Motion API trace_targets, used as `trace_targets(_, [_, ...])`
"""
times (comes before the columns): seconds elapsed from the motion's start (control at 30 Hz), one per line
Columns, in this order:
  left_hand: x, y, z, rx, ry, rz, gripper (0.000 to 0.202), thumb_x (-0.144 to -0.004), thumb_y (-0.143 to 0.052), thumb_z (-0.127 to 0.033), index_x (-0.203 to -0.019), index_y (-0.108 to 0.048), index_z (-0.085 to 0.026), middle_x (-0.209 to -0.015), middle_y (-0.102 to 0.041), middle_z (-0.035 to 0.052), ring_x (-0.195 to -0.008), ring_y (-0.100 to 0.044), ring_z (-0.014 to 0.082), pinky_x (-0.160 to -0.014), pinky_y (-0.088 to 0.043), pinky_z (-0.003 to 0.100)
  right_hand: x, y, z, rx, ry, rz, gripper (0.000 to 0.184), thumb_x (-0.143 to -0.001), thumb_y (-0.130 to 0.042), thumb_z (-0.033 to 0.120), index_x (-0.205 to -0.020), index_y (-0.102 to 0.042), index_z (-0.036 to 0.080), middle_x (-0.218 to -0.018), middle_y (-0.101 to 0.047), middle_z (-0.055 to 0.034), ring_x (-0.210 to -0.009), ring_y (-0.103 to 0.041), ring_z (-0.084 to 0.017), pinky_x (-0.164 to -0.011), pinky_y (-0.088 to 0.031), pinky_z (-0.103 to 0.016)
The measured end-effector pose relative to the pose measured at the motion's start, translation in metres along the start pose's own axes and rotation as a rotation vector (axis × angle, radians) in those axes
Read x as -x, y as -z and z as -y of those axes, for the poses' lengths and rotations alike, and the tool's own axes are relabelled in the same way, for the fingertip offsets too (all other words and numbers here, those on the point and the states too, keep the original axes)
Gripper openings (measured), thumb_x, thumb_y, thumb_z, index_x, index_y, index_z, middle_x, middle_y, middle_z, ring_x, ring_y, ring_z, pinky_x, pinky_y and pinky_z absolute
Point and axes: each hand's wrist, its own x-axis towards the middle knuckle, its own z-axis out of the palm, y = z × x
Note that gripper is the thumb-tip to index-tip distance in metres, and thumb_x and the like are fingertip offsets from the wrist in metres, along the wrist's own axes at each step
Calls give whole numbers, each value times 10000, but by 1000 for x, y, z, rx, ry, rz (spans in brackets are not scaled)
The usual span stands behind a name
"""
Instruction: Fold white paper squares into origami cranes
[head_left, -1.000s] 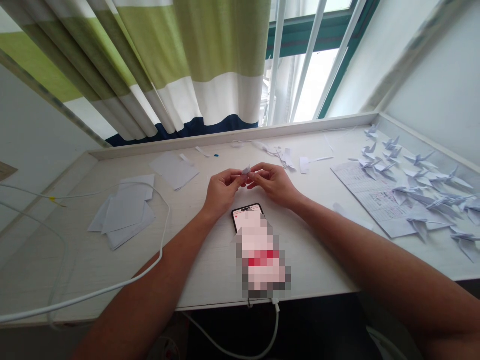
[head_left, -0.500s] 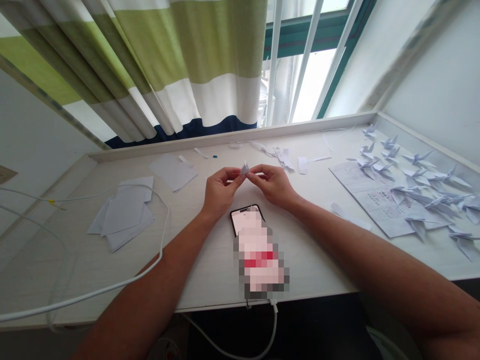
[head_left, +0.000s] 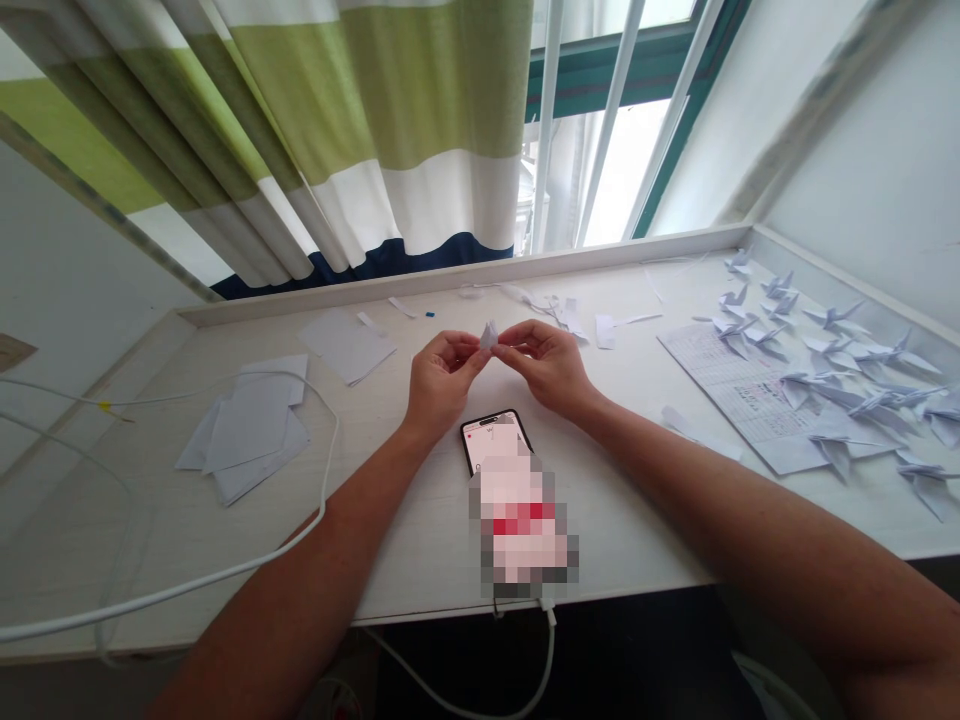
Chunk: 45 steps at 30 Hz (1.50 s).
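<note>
A white counter (head_left: pixel 420 560) runs beneath a window with green-and-white striped curtains (head_left: pixel 390 130), and you work at its centre, forearms reaching in from the front edge. At the right end, rows of folded paper cranes (head_left: pixel 847 400) lie across and beside a printed sheet (head_left: pixel 720 370), apparently kept together there and away from your working space. At the left, a loose stack of white paper squares (head_left: pixel 251 430) sits within easy reach, with a single sheet (head_left: pixel 349 345) just beyond it and paper scraps (head_left: pixel 570 320) along the back. A smartphone (head_left: pixel 480 435), its screen largely pixelated, lies flat just below your hands, probably placed so you can glance down at it, with a white charging cable (head_left: pixel 551 650) trailing over the front edge. Your left hand (head_left: pixel 442 385) and right hand (head_left: pixel 544 368) are raised off the counter, both closed into fingertip pinches on 1 small folded paper figure (head_left: pixel 489 335). It sits in the air between them, likely held this way so both sets of fingers can control the folds.
</note>
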Motion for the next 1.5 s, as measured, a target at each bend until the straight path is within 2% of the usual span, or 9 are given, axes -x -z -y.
trace_targets(0.1, [0,1,-1,18,21,12,415,-694,-919,-406,-992,-713,-203,-798,-753,8,-745,-696,151,-762,-537,302,0,0,1,-64,-21,10,402,-708,-902,503,-899,-688,221,-882,-773,-42,-880,-754,-228,-938,-608,-448])
trace_targets(0.3, [0,4,1,5,84,42,353,-710,-904,-411,-934,-770,-174,-927,-783,58,-828,-697,169,-785,-552,314,1,2,3,-83,-59,83,399,-756,-874,473,-1027,-739,213,-992,-799,-75,-970,-759,-245,-975,-597,-463])
trace_targets(0.43, [-1,2,3,35,84,29,382,-717,-896,-423,-956,-719,-184,-867,-777,42,-839,-719,184,-785,-564,331,1,2,1,-72,-55,106,378,-802,-844,443,-1077,-733,209,-988,-793,-70,-951,-750,-227,-923,-598,-429])
trace_targets(0.67, [-1,1,3,86,107,9,402,-703,-901,-437,-933,-690,-184,-854,-775,38,-840,-723,182,-750,-562,308,1,3,1,-29,-42,92,326,-822,-813,479,-958,-743,190,-964,-785,-71,-920,-730,-219,-883,-585,-399])
trace_targets(0.87, [-4,4,2,249,265,-3,426,-665,-927,-430,-934,-700,-189,-889,-762,23,-847,-708,155,-727,-537,262,2,2,4,-84,-22,105,283,-826,-811,412,-1015,-750,210,-1023,-793,-68,-979,-739,-225,-947,-579,-427])
trace_targets(1.0, [-4,5,-1,351,336,71,453,-650,-947,-409,-927,-655,-202,-862,-770,19,-821,-722,159,-727,-532,268,1,2,0,-83,-23,59,368,-796,-841,430,-1070,-704,226,-994,-782,-56,-968,-737,-222,-895,-594,-408])
trace_targets(1.17, [0,2,1,347,346,160,449,-661,-941,-423,-958,-686,-204,-892,-779,26,-867,-745,188,-764,-552,302,0,2,-1,-83,-51,78,457,-764,-869,465,-1117,-701,227,-982,-754,-48,-979,-709,-215,-884,-599,-390])
trace_targets(1.3, [1,0,5,290,313,152,437,-654,-938,-440,-936,-709,-198,-889,-776,25,-860,-748,194,-756,-559,307,0,3,0,-126,-69,149,361,-792,-845,472,-1018,-739,211,-1008,-763,-56,-962,-707,-207,-915,-594,-404])
trace_targets(1.5, [2,1,6,142,242,108,389,-764,-842,-524,-871,-724,-170,-868,-774,57,-835,-740,187,-720,-558,292,-2,6,-2,-67,-68,27,329,-768,-864,424,-961,-719,201,-909,-755,-41,-871,-699,-189,-857,-568,-375])
